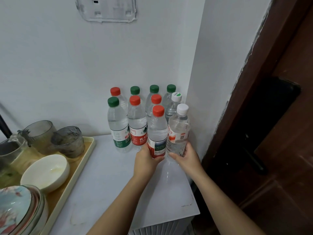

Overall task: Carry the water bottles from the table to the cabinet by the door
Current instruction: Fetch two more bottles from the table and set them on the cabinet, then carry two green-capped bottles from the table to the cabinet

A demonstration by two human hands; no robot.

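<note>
Red-capped bottle (157, 133) in the left hand (146, 160), white-capped bottle (178, 133) in the right hand (186, 157)
fingers (174, 156) of both curled round the lower halves, bottles upright and touching, right in front of the other bottles (137, 119) in the white surface's (118, 184) wall corner, tray (84, 160) off left

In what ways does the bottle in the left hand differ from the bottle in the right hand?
The left hand holds the red-cap bottle; the right hand holds the white-cap bottle. The red-cap bottle's label is red with a landscape picture; the white-cap bottle's is white and orange. Both are clear, capped, upright and gripped low.
</note>
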